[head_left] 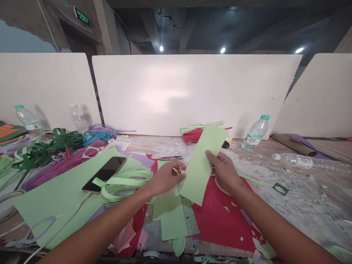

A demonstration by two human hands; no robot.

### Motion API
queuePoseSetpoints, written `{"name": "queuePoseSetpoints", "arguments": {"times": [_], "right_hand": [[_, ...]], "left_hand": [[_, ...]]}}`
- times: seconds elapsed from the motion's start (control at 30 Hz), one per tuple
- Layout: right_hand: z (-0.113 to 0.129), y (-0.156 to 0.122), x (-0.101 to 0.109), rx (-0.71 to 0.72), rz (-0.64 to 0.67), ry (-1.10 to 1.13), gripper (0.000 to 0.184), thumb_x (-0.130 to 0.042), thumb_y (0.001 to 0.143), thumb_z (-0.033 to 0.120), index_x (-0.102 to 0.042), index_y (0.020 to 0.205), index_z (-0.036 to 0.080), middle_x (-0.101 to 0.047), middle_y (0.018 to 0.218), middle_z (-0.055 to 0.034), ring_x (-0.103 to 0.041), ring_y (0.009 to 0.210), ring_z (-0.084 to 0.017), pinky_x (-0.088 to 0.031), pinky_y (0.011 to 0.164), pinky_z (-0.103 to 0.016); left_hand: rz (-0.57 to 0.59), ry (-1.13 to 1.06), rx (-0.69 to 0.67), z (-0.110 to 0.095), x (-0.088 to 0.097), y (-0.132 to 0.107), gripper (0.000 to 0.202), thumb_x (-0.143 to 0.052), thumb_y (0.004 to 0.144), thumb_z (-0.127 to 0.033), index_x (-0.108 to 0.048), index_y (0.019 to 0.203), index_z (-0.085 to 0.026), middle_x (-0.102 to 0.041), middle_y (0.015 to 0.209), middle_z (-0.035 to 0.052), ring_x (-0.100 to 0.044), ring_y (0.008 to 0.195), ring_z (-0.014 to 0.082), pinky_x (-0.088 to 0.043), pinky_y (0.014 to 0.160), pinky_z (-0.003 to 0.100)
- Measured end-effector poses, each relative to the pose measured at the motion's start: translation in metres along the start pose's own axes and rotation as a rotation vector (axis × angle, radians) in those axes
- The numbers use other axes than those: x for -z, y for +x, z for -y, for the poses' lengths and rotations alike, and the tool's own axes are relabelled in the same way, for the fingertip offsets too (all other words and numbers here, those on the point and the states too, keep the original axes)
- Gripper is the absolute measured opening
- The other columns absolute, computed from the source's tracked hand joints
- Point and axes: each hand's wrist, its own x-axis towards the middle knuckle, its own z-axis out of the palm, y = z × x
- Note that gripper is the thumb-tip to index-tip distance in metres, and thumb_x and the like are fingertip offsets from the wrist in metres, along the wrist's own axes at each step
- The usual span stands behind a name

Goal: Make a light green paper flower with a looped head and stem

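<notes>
A long light green paper strip is held up at a tilt over the table by my right hand, thumb on its face and fingers behind. My left hand is beside the strip's left edge, its fingers curled in toward the thumb. A small pale bit shows at those fingertips, too little to name. Under the hands lie more light green paper pieces, a clear ruler and red paper. Behind my left hand are small thread snips.
At left, a phone with a cable and a bundle of green paper strips rest on a large green sheet. A bottle stands at right, with another bottle lying nearby. A white partition closes the back.
</notes>
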Motion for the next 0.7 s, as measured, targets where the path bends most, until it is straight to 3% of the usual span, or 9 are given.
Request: {"name": "queuePoseSetpoints", "arguments": {"times": [0.07,0.1,0.17,0.2,0.3,0.5,0.7], "right_hand": [[0.004,0.004,0.010,-0.012,-0.024,0.031,0.032,-0.063,0.075,0.048,-0.061,0.089,0.019,-0.070,0.080,-0.0057,-0.064,0.066,-0.022,-0.052,0.059,-0.033],[0.007,0.005,0.016,-0.018,-0.031,0.057,0.030,-0.064,0.075,0.046,-0.061,0.089,0.020,-0.070,0.081,-0.0053,-0.064,0.067,-0.021,-0.052,0.059,-0.033],[0.012,0.008,0.027,-0.028,-0.046,0.123,0.025,-0.067,0.074,0.042,-0.062,0.088,0.021,-0.069,0.082,-0.0036,-0.064,0.068,-0.020,-0.052,0.059,-0.032],[0.013,0.008,0.031,-0.037,-0.057,0.152,0.023,-0.068,0.073,0.040,-0.063,0.088,0.022,-0.069,0.082,-0.0026,-0.063,0.068,-0.020,-0.052,0.059,-0.031],[0.015,0.007,0.038,-0.062,-0.082,0.170,0.021,-0.069,0.073,0.038,-0.062,0.086,0.024,-0.066,0.076,0.0000,-0.060,0.062,-0.018,-0.050,0.053,-0.029],[0.014,0.004,0.026,-0.044,0.005,0.097,0.021,-0.065,0.075,0.042,-0.058,0.080,0.023,-0.063,0.066,0.0008,-0.056,0.054,-0.017,-0.045,0.049,-0.028],[0.013,0.015,-0.009,-0.037,0.091,0.053,0.022,-0.058,0.077,0.042,-0.056,0.084,0.022,-0.064,0.065,-0.0012,-0.059,0.057,-0.019,-0.049,0.054,-0.031]], "left_hand": [[0.080,0.110,-0.094,0.000,0.004,-0.014,0.040,-0.046,0.086,-0.042,-0.055,0.119,-0.021,-0.065,0.109,0.0081,-0.063,0.093,0.0211,-0.049,0.081,0.034],[0.173,0.188,-0.148,0.000,0.007,-0.023,0.044,-0.051,0.083,-0.043,-0.054,0.122,-0.024,-0.062,0.119,0.0072,-0.058,0.106,0.0236,-0.045,0.090,0.036],[0.400,0.363,-0.182,0.000,0.011,-0.042,0.077,-0.062,0.070,-0.057,-0.037,0.138,-0.031,-0.031,0.149,0.0055,-0.027,0.135,0.0339,-0.027,0.106,0.049],[0.456,0.427,-0.160,0.001,0.010,-0.049,0.085,-0.057,0.071,-0.064,-0.027,0.143,-0.031,-0.017,0.153,0.0055,-0.013,0.139,0.0360,-0.019,0.109,0.054],[0.495,0.540,-0.152,0.006,0.000,-0.061,0.086,-0.037,0.079,-0.071,-0.014,0.147,-0.024,-0.001,0.153,0.0078,0.006,0.139,0.0340,-0.003,0.111,0.056],[0.451,0.530,-0.227,0.005,-0.027,-0.041,0.084,-0.024,0.083,-0.070,-0.011,0.147,-0.019,-0.004,0.154,0.0103,0.004,0.139,0.0321,-0.003,0.112,0.053],[0.369,0.487,-0.304,-0.015,-0.059,-0.001,0.074,-0.035,0.084,-0.061,-0.029,0.142,-0.015,-0.023,0.151,0.0143,-0.012,0.138,0.0370,-0.013,0.110,0.056]]}}
